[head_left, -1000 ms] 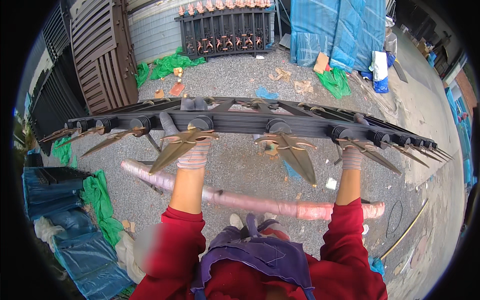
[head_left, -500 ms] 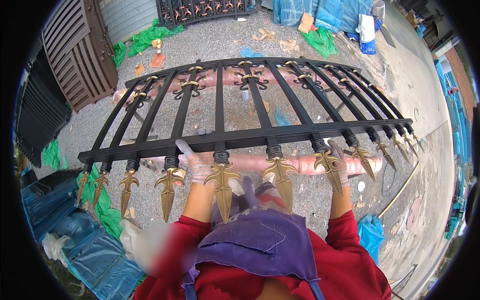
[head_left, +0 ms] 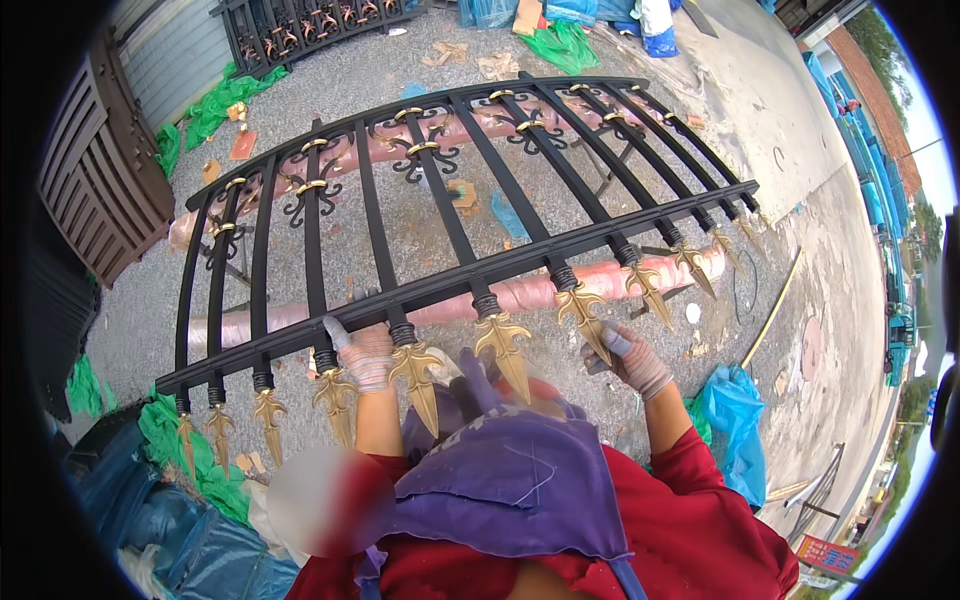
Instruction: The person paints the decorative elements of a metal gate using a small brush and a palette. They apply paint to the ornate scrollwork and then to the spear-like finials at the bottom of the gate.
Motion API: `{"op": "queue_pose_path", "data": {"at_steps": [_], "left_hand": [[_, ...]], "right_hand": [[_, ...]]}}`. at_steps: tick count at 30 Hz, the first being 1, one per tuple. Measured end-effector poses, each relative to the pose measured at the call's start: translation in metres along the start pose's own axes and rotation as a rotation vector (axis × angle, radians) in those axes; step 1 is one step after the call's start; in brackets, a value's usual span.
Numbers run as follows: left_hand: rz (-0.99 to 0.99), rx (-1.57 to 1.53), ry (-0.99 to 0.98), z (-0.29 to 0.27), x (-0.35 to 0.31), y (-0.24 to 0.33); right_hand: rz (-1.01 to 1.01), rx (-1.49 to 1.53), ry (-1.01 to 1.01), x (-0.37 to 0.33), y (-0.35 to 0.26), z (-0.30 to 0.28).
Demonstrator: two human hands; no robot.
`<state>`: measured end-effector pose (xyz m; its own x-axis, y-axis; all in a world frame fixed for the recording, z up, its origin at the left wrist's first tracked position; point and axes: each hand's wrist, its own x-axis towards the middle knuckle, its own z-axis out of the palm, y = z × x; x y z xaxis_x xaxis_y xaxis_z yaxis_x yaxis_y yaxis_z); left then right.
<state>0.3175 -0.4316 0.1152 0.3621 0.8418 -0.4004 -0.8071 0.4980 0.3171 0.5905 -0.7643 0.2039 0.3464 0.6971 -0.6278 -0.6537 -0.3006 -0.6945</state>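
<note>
- Currently, a black metal fence panel [head_left: 520, 256], slightly curved and made of upright bars between two long rails, lies slantwise in front of the person, its right end farther away than its left end.
- Along its near rail stands a row of bronze-coloured spearheads [head_left: 503, 350], which point toward the person; near the far rail, some bars have gold bands and black scrolls.
- The left hand [head_left: 365, 358], in a striped work glove with grey fingers, is closed around the near rail, to the left of its middle: the thumb is on the near side, and fingertips show beyond the rail.
- The right hand [head_left: 640, 367], in a similar glove, has bent fingers just beside the tip of one spearhead; I cannot tell if they are clamped on it or only close to it.
- Below the panel run two long supports wrapped in shiny pink film, one near [head_left: 535, 298] and one far [head_left: 184, 230].
- At the person's body is a purple cloth apron [head_left: 510, 460] over a red long-sleeved top [head_left: 690, 480].
- On the near right, a crumpled blue plastic bag [head_left: 735, 420] lies beside a thin yellow stick [head_left: 775, 305].
- At the far left, a brown slatted metal panel [head_left: 105, 160] leans near crumpled green sheeting [head_left: 215, 105].
</note>
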Motion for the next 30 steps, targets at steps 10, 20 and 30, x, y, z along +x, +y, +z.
{"op": "queue_pose_path", "data": {"at_steps": [10, 20, 30], "left_hand": [[-0.057, 0.287, 0.252, -0.105, -0.006, -0.019], [-0.554, 1.170, 0.526, -0.111, -0.102, -0.073], [-0.287, 1.915, 0.538, -0.193, -0.076, -0.086]], "right_hand": [[0.225, -0.247, 0.097, 0.040, 0.051, -0.015], [0.276, -0.326, -0.067, 0.129, 0.169, -0.090], [0.119, -0.425, -0.146, 0.150, 0.207, -0.105]]}}
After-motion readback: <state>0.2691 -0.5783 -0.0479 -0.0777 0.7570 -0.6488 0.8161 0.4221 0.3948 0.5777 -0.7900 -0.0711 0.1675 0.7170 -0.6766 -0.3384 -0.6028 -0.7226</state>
